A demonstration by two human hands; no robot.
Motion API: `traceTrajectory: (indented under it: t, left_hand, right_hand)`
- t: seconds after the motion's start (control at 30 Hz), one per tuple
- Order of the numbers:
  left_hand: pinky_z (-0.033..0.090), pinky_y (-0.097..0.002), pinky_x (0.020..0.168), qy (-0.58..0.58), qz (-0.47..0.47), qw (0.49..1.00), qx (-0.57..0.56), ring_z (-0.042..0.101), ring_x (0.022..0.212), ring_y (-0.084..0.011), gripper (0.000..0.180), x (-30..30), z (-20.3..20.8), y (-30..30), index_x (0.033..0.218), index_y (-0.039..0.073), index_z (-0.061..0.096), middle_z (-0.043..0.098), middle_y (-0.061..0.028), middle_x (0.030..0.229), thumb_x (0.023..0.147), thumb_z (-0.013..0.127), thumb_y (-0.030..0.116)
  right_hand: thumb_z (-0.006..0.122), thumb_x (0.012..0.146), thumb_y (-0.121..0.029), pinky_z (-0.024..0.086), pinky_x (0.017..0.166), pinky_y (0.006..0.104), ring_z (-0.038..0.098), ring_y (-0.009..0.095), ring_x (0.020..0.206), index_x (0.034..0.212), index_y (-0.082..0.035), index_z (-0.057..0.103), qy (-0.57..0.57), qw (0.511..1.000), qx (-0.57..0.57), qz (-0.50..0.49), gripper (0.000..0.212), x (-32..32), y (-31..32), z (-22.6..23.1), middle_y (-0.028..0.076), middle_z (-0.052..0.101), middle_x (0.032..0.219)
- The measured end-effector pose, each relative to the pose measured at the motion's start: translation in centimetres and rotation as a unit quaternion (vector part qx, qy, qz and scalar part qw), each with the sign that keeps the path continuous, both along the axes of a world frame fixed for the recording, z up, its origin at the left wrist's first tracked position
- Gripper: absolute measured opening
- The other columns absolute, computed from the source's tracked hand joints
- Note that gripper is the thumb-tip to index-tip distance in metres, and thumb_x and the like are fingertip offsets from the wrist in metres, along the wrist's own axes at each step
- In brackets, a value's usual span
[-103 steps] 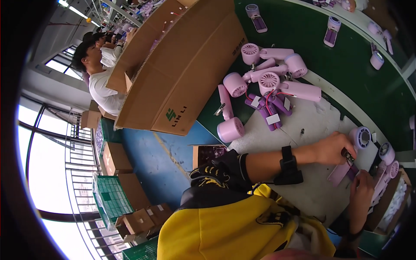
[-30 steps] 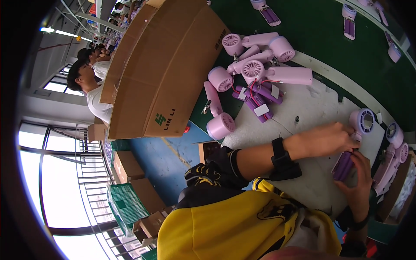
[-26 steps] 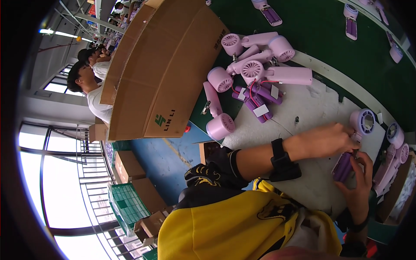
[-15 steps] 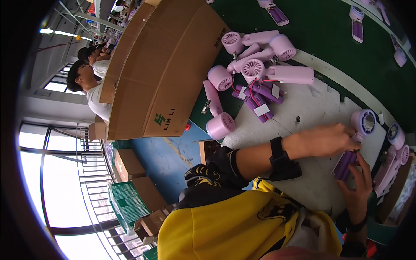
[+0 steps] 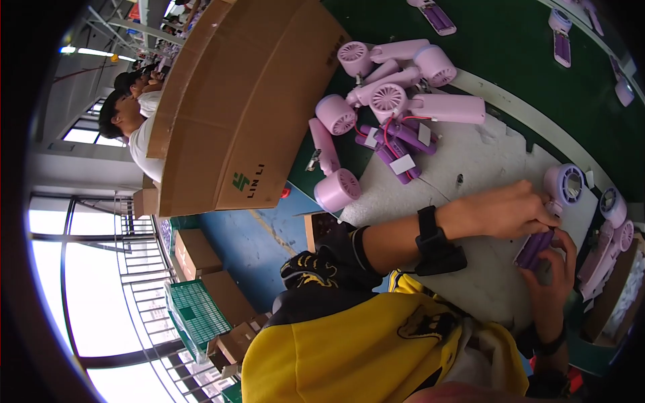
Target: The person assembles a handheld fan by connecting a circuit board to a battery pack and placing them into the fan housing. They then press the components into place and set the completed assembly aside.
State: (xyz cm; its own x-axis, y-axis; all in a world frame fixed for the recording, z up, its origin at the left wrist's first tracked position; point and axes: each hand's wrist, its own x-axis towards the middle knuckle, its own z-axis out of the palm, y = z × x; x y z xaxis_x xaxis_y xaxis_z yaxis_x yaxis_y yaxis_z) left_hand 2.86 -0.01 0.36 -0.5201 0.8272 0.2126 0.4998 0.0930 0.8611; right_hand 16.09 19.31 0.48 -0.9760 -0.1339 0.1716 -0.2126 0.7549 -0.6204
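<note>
A pink handheld fan point(image 5: 563, 185) lies at the right side of the white foam board, with purple battery cells point(image 5: 534, 250) showing in its open handle. My right hand point(image 5: 552, 272) is closed around the handle from below, thumb and fingers on either side of the cells. From the left, my left hand point(image 5: 504, 209) reaches over with its fingers pinched together where the fan's neck meets the handle. What those fingertips grip is hidden.
Several pink fans point(image 5: 388, 101) and wired purple battery packs point(image 5: 396, 151) are heaped at the foam board's point(image 5: 470, 168) far left. A large cardboard box point(image 5: 255, 101) stands to the left. More fans point(image 5: 608, 248) lie right; others rest on the green surface point(image 5: 497, 50) beyond.
My right fingers have curled closer to the left fingertips, and the battery cells show a little less. The left hand stays at the fan's neck. The whole view has shifted slightly.
</note>
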Motion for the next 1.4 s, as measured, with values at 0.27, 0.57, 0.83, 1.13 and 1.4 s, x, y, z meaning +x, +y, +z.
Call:
traceTrajectory:
  t: [0.27,0.57,0.83,1.13,1.4]
  left_hand:
    - [0.055,-0.0343,0.079,-0.077,0.007,0.997,-0.022,0.069,0.088,-0.032,0.049,-0.4,-0.3,-0.6,0.116,0.012,0.069,0.066,-0.0173,0.113,0.069,0.082,0.013]
    - [0.055,-0.0309,0.077,-0.077,0.054,0.995,-0.037,0.069,0.08,-0.0247,0.052,-0.3,-1.1,-0.6,0.116,0.014,0.069,0.069,-0.0151,0.111,0.066,0.084,0.013]
    - [0.054,-0.032,0.075,-0.06,0.054,0.996,-0.047,0.065,0.071,-0.0221,0.052,-0.4,-1.0,-0.2,0.115,0.013,0.07,0.07,-0.0136,0.106,0.065,0.084,0.014]
    - [0.055,-0.0365,0.076,-0.033,0.172,0.983,0.06,0.067,0.081,-0.0278,0.039,0.0,-2.7,1.1,0.108,0.004,0.07,0.068,-0.0157,0.104,0.07,0.078,0.01]
    - [0.053,-0.0409,0.081,0.038,0.147,0.988,-0.004,0.065,0.091,-0.0339,0.037,-1.0,-4.6,1.9,0.109,0.003,0.065,0.065,-0.0178,0.108,0.073,0.074,0.008]
  right_hand:
    - [0.089,0.051,-0.007,0.049,0.084,0.0423,0.056,0.034,0.105,0.098,-0.006,0.055,-0.071,0.996,-0.048,-0.006,0.058,-2.2,-1.4,0.6,0.015,0.044,0.125]
    - [0.09,0.055,-0.023,0.05,0.088,0.0405,0.056,0.033,0.102,0.123,-0.003,0.058,-0.01,0.995,-0.032,0.089,0.078,-2.5,-0.6,-0.3,0.014,0.048,0.121]
    - [0.088,0.056,-0.018,0.05,0.089,0.0415,0.056,0.033,0.107,0.121,0.001,0.059,0.065,0.984,0.12,0.117,0.074,-2.0,-0.7,0.7,0.015,0.053,0.126]
    - [0.084,0.06,-0.011,0.046,0.099,0.0427,0.053,0.037,0.117,0.122,0.005,0.057,0.03,0.988,0.116,0.097,0.069,-5.1,0.2,1.1,0.018,0.055,0.131]
    - [0.072,0.075,-0.003,0.04,0.105,0.0413,0.047,0.037,0.126,0.132,-0.002,0.051,0.124,0.981,0.128,0.078,0.06,-17.4,-3.0,3.3,0.016,0.049,0.14]
